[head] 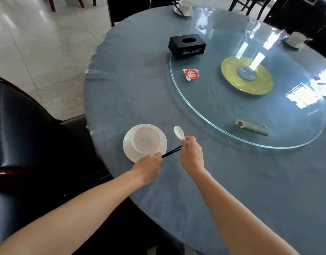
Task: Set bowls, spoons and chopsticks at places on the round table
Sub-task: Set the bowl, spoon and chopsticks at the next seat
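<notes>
A white bowl [146, 140] sits on a white plate [128, 150] near the left edge of the round blue table [132, 89]. My right hand [192, 155] grips a white spoon [179, 132] by its handle, its scoop pointing away from me just right of the bowl. A pair of black chopsticks [171, 152] spans between my two hands. My left hand [148, 165] pinches their near end beside the plate's rim, and the far end meets my right hand.
A glass turntable [195, 107] with a gold hub [230, 78] covers the table's middle, carrying a black tissue box [187, 45], a red-and-white packet [191, 74] and a card [251, 127]. Two more cup settings [184, 7] [296, 40] sit at the far edge. A dark chair [20, 135] stands left.
</notes>
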Motion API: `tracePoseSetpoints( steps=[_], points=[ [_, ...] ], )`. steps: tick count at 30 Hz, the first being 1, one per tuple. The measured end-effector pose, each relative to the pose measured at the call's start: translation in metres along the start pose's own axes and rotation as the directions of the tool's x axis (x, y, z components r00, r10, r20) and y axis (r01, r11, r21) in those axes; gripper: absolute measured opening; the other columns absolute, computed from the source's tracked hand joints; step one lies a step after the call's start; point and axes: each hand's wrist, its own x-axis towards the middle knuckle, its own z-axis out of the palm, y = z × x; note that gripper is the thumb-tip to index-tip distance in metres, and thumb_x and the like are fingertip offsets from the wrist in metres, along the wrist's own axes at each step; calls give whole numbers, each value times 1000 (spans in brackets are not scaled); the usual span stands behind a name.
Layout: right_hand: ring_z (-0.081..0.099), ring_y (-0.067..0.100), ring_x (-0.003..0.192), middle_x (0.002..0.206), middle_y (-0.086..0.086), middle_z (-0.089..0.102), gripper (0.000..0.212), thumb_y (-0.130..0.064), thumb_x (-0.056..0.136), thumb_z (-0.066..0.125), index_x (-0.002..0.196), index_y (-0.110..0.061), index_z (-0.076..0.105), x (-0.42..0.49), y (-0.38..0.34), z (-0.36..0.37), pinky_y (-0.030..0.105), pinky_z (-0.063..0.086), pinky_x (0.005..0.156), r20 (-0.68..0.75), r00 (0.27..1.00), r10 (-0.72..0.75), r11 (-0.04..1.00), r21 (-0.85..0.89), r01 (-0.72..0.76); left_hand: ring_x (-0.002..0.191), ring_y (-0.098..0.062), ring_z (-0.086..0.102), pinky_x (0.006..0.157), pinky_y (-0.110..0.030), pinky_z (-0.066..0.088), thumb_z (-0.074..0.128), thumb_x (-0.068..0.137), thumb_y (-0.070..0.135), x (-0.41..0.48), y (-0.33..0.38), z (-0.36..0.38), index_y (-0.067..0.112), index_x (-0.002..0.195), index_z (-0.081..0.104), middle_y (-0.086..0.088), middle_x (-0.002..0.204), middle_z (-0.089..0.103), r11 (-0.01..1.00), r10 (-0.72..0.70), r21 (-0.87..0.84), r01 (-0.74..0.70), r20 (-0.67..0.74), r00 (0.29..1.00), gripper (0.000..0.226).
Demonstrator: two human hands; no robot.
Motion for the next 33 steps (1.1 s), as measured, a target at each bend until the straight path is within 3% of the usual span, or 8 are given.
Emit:
tracePoseSetpoints(
  steps=[4,9,14,17,19,24,29,33],
  points=[
    [37,14,57,63,-8,40,36,-39,101,46,71,-20,40,-4,4,-6,28,31,53,-3,986,165,910,386,-151,77,-25,50,68,-39,39,41,103,20,5,17,2,13,87,50,-5,84,59,887,-3,-461,17,32,999,19],
    [32,15,52,56,-7,34,42,-43,96,59,65,-24,38,-13,-20,-31,37,33,58,-15,997,78,749,660,-49,62,-14,49,65,-34,42,38,101,26,8,43,-10,18,83,48,7,66,56,745,119,-646,-166,-116,986,22],
    [39,15,42,50,-7,40,32,-24,97,61,71,-19,43,-36,-36,-53,26,37,41,-43,986,-160,719,679,147,82,-15,68,79,-26,52,45,104,18,6,52,-20,14,95,57,8,82,68,636,204,-688,-349,-287,936,15],
    [44,16,51,54,-13,45,30,-20,97,61,72,-19,45,-53,-35,-56,30,40,48,-129,971,-202,785,572,239,69,7,61,67,-5,41,53,100,9,-1,48,-20,25,92,57,25,74,63,649,255,-618,-444,-373,892,19],
    [44,10,53,55,-14,49,27,-21,94,64,72,-20,48,-65,-32,-51,25,40,50,-126,962,-244,786,554,272,60,12,53,62,-3,36,55,99,9,-10,41,-16,34,90,55,33,69,58,654,262,-602,-458,-387,884,27],
    [34,10,56,57,-9,40,33,-13,94,65,75,-1,41,-73,-30,-32,24,31,52,-70,973,-218,824,522,222,57,-10,48,58,-27,42,63,96,13,-14,1,9,25,95,74,5,63,59,712,198,-630,-310,-244,949,16],
    [35,20,62,66,9,40,38,-18,94,66,77,2,39,-52,-41,-33,37,33,58,-45,975,-220,832,513,211,87,6,67,77,-5,41,71,89,14,-5,-16,24,29,105,77,24,88,74,762,52,-643,-72,-51,997,22],
    [41,22,59,62,10,45,38,-22,94,66,72,-5,40,-39,-45,-38,42,37,55,-62,974,-217,843,491,219,83,-5,71,81,-13,51,75,86,9,-1,-12,31,26,96,78,11,88,77,657,-45,-754,-9,-51,998,20]
  ],
)
